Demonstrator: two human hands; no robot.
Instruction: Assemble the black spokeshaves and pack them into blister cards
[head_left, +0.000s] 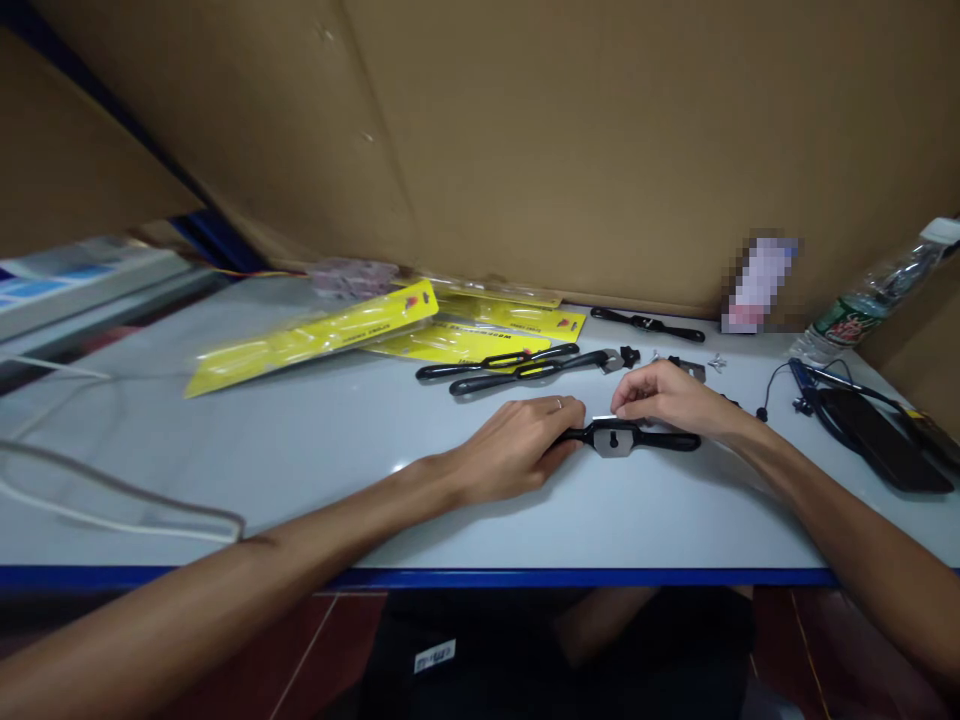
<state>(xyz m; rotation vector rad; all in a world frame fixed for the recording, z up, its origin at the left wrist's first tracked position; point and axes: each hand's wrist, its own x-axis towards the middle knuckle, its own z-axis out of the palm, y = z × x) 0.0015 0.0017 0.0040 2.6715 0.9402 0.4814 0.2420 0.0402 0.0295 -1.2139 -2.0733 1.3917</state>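
Observation:
A black spokeshave (670, 441) lies across the table with a grey metal blade (612, 442) seated at its middle. My left hand (529, 445) is closed around its left handle. Just behind the blade, my right hand (660, 398) has thumb and fingers pinched together at a bright thin edge. Whatever sits between those fingertips is too small to make out. Beyond my hands lie two more black spokeshave bodies (517, 373), with small dark and metal parts (628, 356) close by.
Yellow card blister packs (315, 335) lie at the back left. Another spokeshave (646, 324) rests near the cardboard wall (525, 150). To the right are a plastic bottle (847, 315), a black phone (885, 440) and cables. A white cable (120, 520) loops at the left.

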